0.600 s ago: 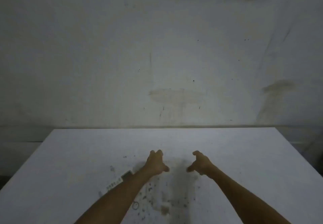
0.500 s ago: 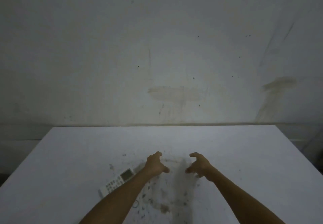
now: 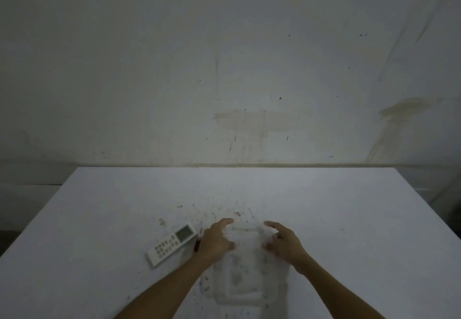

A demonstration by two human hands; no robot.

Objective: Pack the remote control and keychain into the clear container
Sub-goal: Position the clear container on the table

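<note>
A white remote control (image 3: 172,244) with a grey screen lies at an angle on the white table (image 3: 99,219), left of my hands. The clear container (image 3: 245,276) rests flat on the table in front of me, faint and see-through. My left hand (image 3: 215,240) curls around its far left corner and my right hand (image 3: 283,242) around its far right corner. A small dark red thing (image 3: 196,246), possibly the keychain, peeks out beside my left wrist; the rest is hidden.
Dark specks and smudges (image 3: 214,212) dot the table around the container. A stained pale wall (image 3: 249,124) stands right behind the table's far edge.
Both hands have come nearer to me and lower, closing on the container's far corners. My left arm has shifted right, so the whole remote control now shows.
</note>
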